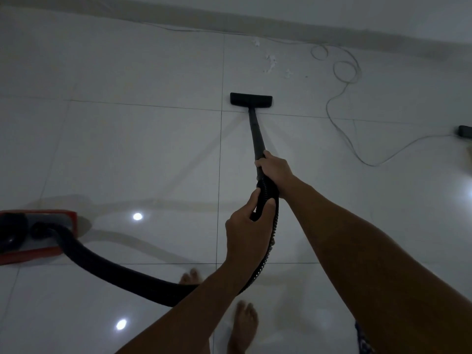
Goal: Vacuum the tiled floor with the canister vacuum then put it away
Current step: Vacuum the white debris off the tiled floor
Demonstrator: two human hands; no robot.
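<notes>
Vacuuming step in hand. Right hand point(273, 167) grasps the black rigid wand point(255, 134); left hand point(249, 226) clenches the black ribbed hose point(265, 198) just behind. Flat black floor head point(251, 98) rests on the glossy white tiles point(143, 139), well ahead of the fingers. Next, likely push toward the white scraps point(271, 63) beyond it.

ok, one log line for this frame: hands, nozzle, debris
right hand: grips wand | left hand: grips hose | floor nozzle: on tile | white scraps: ahead, not reached

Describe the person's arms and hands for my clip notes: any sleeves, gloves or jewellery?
Both forearms are bare as far as the frame shows: no sleeves. The left hand and right hand wear no gloves; no rings, watch or bracelets are visible in the dim light.
</notes>
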